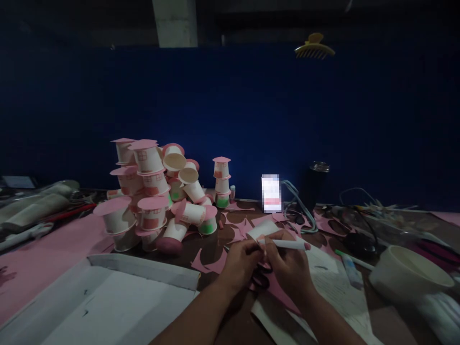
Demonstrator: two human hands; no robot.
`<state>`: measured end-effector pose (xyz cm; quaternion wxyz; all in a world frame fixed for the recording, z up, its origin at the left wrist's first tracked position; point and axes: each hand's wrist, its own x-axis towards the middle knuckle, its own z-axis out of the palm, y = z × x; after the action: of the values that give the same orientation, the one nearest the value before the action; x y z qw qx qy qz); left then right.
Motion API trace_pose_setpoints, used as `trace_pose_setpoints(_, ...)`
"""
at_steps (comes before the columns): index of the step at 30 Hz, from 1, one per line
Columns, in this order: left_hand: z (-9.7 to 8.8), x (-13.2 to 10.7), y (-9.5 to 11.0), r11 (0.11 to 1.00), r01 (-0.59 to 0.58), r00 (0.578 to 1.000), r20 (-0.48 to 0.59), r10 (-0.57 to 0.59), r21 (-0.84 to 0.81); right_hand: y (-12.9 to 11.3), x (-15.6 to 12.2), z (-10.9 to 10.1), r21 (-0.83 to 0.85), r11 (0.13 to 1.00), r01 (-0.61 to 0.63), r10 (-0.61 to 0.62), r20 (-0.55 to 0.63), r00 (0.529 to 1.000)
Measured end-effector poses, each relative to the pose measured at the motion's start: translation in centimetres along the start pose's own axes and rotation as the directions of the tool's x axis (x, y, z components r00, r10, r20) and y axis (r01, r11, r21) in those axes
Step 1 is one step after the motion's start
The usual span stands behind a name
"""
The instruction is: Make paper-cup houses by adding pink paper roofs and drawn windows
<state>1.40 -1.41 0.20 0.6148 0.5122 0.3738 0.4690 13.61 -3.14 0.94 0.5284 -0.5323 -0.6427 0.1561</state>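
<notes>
My right hand (289, 263) is closed around a white marker (287, 244) with a pink end pointing right. Its tip end reaches the fingers of my left hand (239, 263), beside a white paper cup (264, 229) tilted on its side. My left fingers are pinched together at the cup's near edge, and they hide part of it. Beneath my hands lie dark-handled scissors (261, 279) and pink paper. On the left stand stacked paper cups with pink paper roofs (149, 160), some bearing drawn windows and doors. Several more lie tumbled beside them.
A shallow white box (143, 273) sits front left. Pink paper offcuts (212, 261) are strewn across the table. A lit phone (271, 194), a dark tumbler (316, 184) and a cable stand behind. A large whitish cup (406, 273) and printed sheet (338, 282) lie right.
</notes>
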Motion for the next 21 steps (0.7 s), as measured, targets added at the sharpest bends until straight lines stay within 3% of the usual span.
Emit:
trace_pose_setpoints(5, -0.2, 0.4, -0.6, 0.998, -0.058, 0.998, 0.005, 0.058, 0.032, -0.1, 0.0, 0.0, -0.003, 1.0, 0.013, -0.013, -0.009, 1.0)
trace_pose_setpoints(8, -0.4, 0.6, -1.0, 0.997, -0.034, 0.999, -0.006, 0.034, -0.073, 0.0, -0.1, -0.2, -0.016, 1.0, 0.02, -0.021, -0.062, 0.998)
trace_pose_setpoints(14, -0.5, 1.2, -1.5, 0.934, 0.005, 0.999, -0.034, -0.019, -0.358, 0.3, 0.0, -0.3, 0.023, 0.999, 0.029, -0.021, -0.29, 0.957)
trace_pose_setpoints(21, -0.6, 1.2, -1.2, 0.832, 0.028, 0.998, -0.03, -0.054, -0.554, 0.6, 0.0, 0.1, -0.008, 0.996, 0.093, -0.093, -0.232, 0.968)
